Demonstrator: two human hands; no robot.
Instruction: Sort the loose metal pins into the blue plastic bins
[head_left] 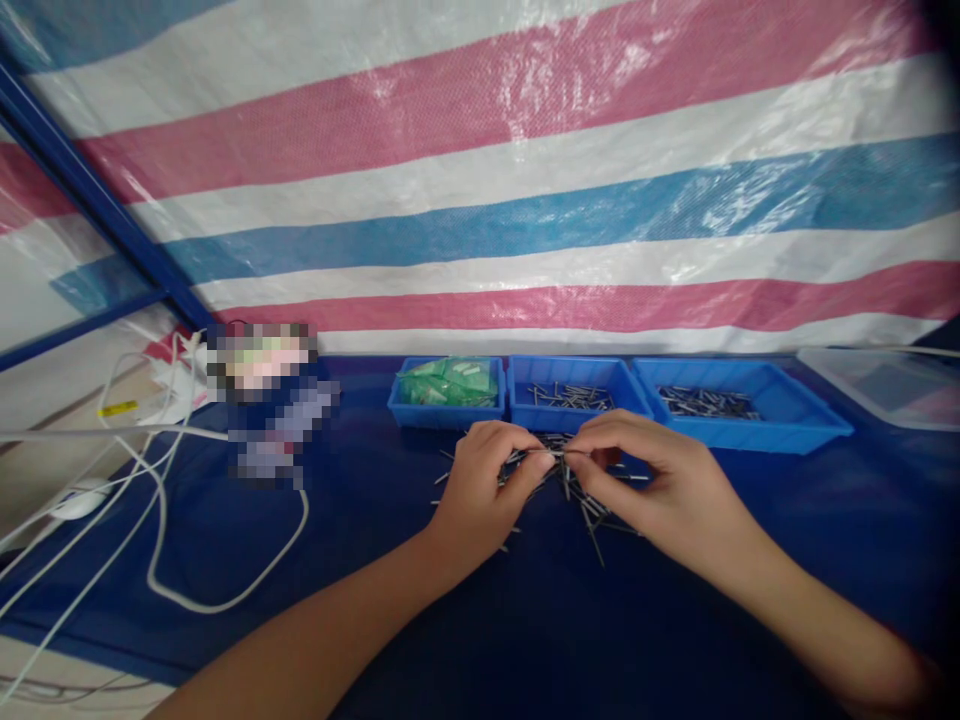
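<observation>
My left hand [487,485] and my right hand [645,475] meet over a loose pile of thin metal pins [592,510] on the dark blue table [675,620]. Both hands are closed in a pinch, fingertips almost touching. A small bundle of pins sticks out of the left hand's fingers; the right hand's thumb and forefinger pinch a pin at the same spot. Behind the hands stand three blue trays: the left tray [448,412] holds green packets, the middle tray [574,412] and the right tray [787,432] hold more pins.
White cables [157,540] loop across the table's left side beside a blurred-out object [266,410]. A clear plastic lid or box [885,385] lies at the far right. A striped pink, white and blue tarpaulin [525,180] hangs as a wall behind.
</observation>
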